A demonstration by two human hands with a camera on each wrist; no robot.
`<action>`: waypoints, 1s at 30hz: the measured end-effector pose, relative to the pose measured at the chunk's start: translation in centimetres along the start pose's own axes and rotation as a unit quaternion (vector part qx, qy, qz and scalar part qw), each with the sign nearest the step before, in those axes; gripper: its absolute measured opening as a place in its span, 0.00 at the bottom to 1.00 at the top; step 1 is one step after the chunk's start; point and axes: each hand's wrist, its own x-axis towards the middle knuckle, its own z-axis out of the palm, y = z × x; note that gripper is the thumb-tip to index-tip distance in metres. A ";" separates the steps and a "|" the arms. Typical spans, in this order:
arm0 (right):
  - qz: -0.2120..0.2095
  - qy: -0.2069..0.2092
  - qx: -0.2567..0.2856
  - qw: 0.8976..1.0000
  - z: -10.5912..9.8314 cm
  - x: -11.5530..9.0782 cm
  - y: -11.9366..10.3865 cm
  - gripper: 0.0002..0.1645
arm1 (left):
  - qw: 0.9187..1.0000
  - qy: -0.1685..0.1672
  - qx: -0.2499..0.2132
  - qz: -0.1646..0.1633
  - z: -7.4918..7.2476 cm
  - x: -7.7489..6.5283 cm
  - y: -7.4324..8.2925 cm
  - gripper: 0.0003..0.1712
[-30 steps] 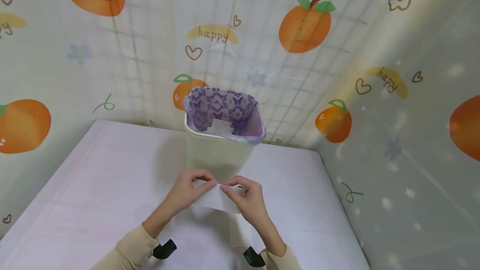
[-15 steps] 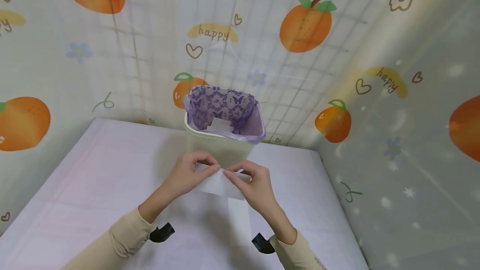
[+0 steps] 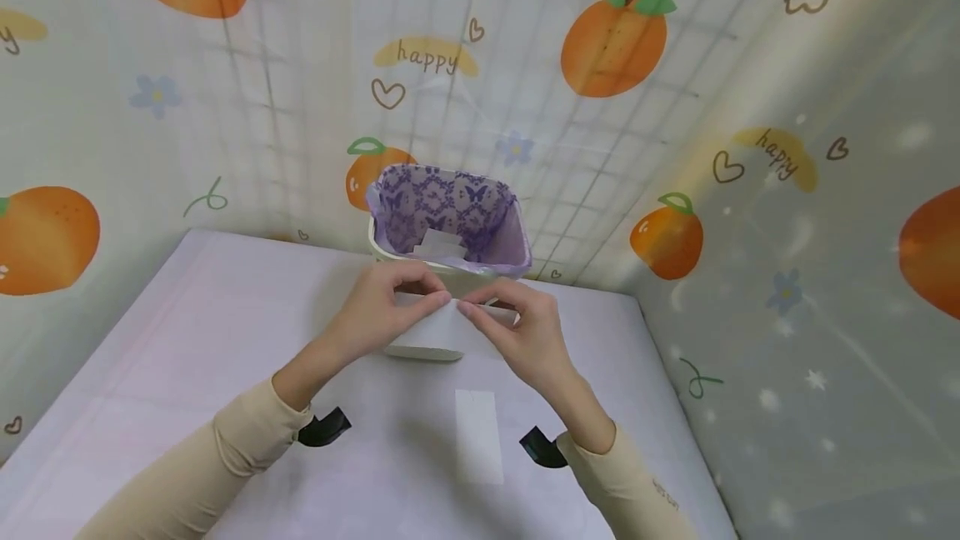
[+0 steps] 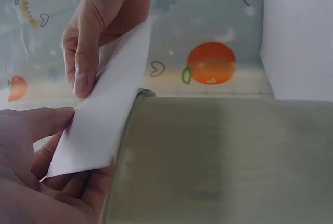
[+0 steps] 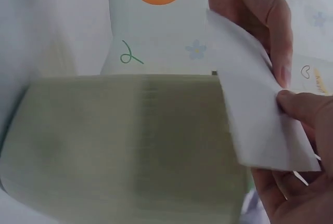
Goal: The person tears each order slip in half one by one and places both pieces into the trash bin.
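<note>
Both hands hold one white sheet of paper [image 3: 431, 330] by its upper edge, thumbs close together near the middle. My left hand [image 3: 375, 307] pinches it between thumb and fingers. On the other side, my right hand [image 3: 528, 330] pinches it likewise, its fingers behind the paper. The left wrist view shows the paper [image 4: 106, 117] folded or doubled near its far end. Just beyond the hands stands a pale trash bin [image 3: 424, 353] with a purple butterfly-patterned liner [image 3: 480, 202]. White paper pieces [image 3: 441, 243] lie inside it. The hands hide much of its front wall.
A white paper strip [image 3: 478, 437] lies on the white-covered table [image 3: 247, 307], nearer to me than the hands. Behind the bin hangs a curtain [image 3: 300, 107] printed with oranges; it also runs along the right side. Black wrist mounts [image 3: 324, 428] protrude inward from the sleeves.
Both hands have moved forward and up in the view, carrying the paper towards the bin's rim. The strip on the table has come fully into view below them.
</note>
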 end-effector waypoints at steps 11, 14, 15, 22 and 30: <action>-0.038 -0.003 -0.039 0.998 -2.2 2.5 -1.2 0.04 | 1.000 -0.023 0.002 -0.007 -1.2 3.1 1.5 0.04; -0.026 -0.009 -0.039 0.999 -2.4 3.2 -1.2 0.03 | 1.000 -0.029 -0.001 -0.010 -1.6 3.8 1.6 0.04; -0.024 -0.011 -0.038 0.999 -2.5 3.4 -1.3 0.03 | 0.999 -0.031 0.000 -0.011 -1.7 4.0 1.7 0.04; -0.011 -0.028 -0.045 0.999 -3.0 5.3 -1.2 0.01 | 0.999 -0.035 0.002 -0.014 -2.6 5.5 1.9 0.04; -0.011 -0.044 -0.074 0.996 -4.1 7.8 -1.8 0.02 | 0.999 -0.034 0.015 -0.020 -3.6 7.3 2.6 0.05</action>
